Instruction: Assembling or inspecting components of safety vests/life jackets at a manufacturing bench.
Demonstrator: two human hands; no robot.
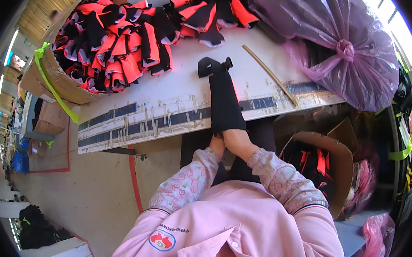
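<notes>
A black fabric sleeve with a sliver of orange along its right edge lies over the table's front edge. At its far end a black strap folds out to the left. My left hand and my right hand are close together at the sleeve's near opening. Both reach in under the black fabric, which hides their fingers, so their grip does not show. To the right of the sleeve, a thin wooden stick lies slanted on the white table.
A heap of black and orange fabric pieces fills the far left, partly in a cardboard box. A knotted purple plastic bag covers the table's right end. Below it stands an open carton of similar pieces. A green strap hangs at left.
</notes>
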